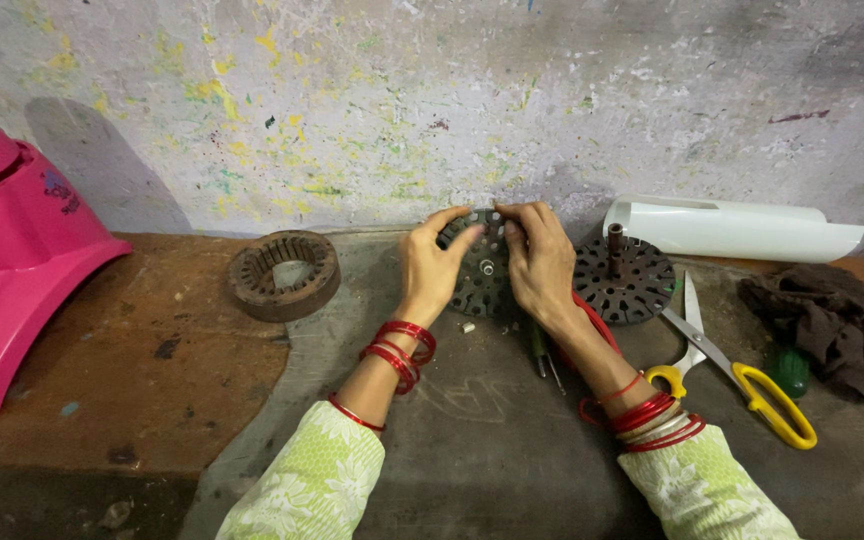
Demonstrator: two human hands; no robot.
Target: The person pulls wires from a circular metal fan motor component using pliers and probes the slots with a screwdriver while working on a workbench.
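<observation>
A dark round perforated metal disc point(482, 272) lies flat on the grey work surface in the middle. My left hand point(430, 270) grips its left rim, fingers curled over the top edge. On the right side of the same disc rests my right hand point(540, 262), its fingertips at the top rim. Both wrists wear red bangles. A second perforated disc point(624, 278) with an upright shaft lies just right of my right hand. A screwdriver point(540, 350) lies partly under my right wrist.
A rusty slotted ring point(285, 273) sits to the left. Yellow-handled scissors point(727, 365) lie at the right, with a dark rag point(832, 325) and a white curved plastic cover point(737, 230) behind. A pink plastic housing point(12, 260) stands at far left. A paint-spattered wall closes the back.
</observation>
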